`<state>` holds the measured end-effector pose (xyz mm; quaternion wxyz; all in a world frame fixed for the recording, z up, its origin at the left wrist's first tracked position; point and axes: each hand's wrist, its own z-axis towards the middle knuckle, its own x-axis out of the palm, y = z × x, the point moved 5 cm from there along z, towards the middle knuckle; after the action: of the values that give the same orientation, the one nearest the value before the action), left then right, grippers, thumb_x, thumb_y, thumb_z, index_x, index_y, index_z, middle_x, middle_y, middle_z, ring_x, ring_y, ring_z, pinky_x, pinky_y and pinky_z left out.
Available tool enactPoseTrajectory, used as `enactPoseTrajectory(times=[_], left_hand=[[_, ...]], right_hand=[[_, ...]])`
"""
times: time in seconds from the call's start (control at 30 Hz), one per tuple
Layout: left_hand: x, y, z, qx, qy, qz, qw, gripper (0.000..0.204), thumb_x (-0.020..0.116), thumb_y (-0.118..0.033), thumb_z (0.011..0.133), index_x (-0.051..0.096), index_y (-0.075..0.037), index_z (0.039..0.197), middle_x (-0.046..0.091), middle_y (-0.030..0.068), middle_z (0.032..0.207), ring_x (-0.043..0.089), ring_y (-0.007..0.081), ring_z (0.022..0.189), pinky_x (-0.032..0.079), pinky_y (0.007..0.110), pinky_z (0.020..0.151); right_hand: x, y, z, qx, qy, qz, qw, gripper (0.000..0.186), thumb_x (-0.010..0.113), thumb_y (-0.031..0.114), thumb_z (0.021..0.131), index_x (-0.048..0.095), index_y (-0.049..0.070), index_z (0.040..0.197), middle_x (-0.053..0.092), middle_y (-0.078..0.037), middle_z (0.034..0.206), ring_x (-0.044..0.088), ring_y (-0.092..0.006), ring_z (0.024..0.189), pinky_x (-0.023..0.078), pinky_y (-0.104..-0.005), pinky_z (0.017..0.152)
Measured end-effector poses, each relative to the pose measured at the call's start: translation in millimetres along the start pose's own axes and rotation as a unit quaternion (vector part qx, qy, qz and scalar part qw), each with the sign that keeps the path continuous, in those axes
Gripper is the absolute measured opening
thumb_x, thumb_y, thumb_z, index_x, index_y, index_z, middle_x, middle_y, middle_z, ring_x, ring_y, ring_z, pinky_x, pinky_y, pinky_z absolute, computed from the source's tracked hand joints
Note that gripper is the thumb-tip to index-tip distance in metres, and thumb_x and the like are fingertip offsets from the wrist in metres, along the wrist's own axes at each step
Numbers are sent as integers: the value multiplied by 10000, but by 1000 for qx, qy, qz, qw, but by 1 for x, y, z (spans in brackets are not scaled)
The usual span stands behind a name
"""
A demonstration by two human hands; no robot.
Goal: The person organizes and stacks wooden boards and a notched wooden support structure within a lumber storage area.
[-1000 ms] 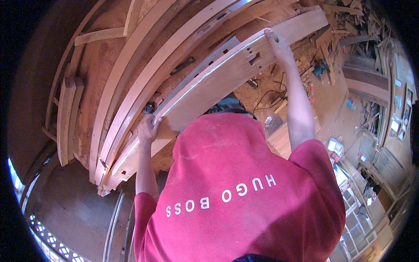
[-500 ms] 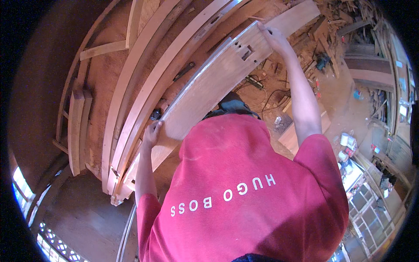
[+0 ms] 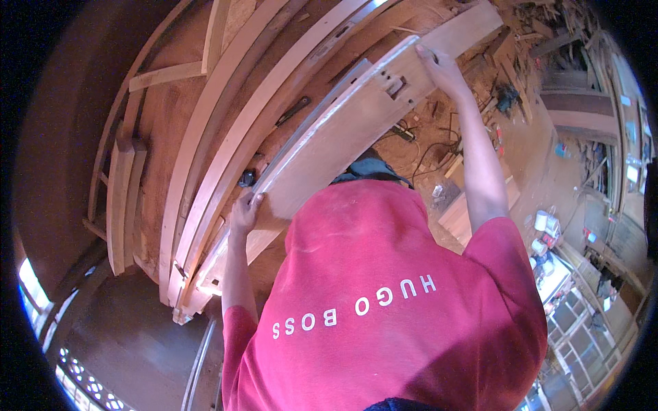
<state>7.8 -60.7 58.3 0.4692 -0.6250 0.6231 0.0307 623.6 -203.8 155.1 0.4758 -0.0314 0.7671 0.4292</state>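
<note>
My two hands hold a flat wooden board [image 3: 329, 133] lying slantwise in front of me. At its near left end my left hand [image 3: 244, 212] is closed around the edge, thumb on top. My right hand [image 3: 442, 70] grips the far right end, its underside fingers hidden. A rectangular slot [image 3: 396, 88] and several small holes are cut near that far end. Below it, another wooden plank [image 3: 473, 29] shows past the far end and again beside my left hand. A grey strip [image 3: 291, 147] runs along the board's left side.
Long wooden beams [image 3: 229, 127] lie to the left, with a dark tool [image 3: 293, 111] between them and the board. Wood scraps [image 3: 510, 68] and cables [image 3: 439, 147] litter the dusty floor at right. White containers [image 3: 545, 222] stand farther right, near a metal grid frame [image 3: 576, 329].
The board has shifted a little to the right, both hands moving along with it. More of the grey strip now shows beside its left edge.
</note>
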Motion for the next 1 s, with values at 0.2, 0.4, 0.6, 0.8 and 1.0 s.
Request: enactPoseTrajectory(times=[0.2,0.4,0.6,0.8,1.0], left_hand=[[8,-19,-22,-6,-82,75,994,735,560,-730,887,581,-12,736,589,245,687,615,457,703,443,533,642],[14,-39,-28,-21,-98,115,988,726,586,-748,858,588,-26,790,621,223,709,632,450,718,466,542,656],[37,-55,-37,20,-192,196,961,706,660,-754,779,642,-59,898,666,152,845,647,371,835,490,491,748],[67,-90,-52,-12,-191,234,953,759,725,-772,678,663,-58,929,655,134,878,651,319,873,473,437,759],[99,-116,-64,2,-231,201,952,710,784,-731,629,673,-71,867,653,99,890,643,296,881,469,446,821]], right_hand=[[19,-37,3,44,58,33,997,876,410,758,945,630,-7,1312,624,-316,1290,583,-436,1252,432,-449,1069],[44,-87,23,76,1,37,996,976,418,806,915,659,-85,1230,665,-298,1228,618,-403,1197,443,-435,1032],[49,-104,19,149,-18,99,984,885,573,776,866,722,-57,1123,718,-200,1070,653,-253,1008,484,-383,921],[55,-158,21,170,9,148,974,550,772,501,864,749,9,1107,710,-27,1010,630,-122,911,498,-301,874],[51,-168,25,140,-39,241,959,422,762,389,881,749,14,1073,706,-12,985,613,-103,881,495,-288,806]])
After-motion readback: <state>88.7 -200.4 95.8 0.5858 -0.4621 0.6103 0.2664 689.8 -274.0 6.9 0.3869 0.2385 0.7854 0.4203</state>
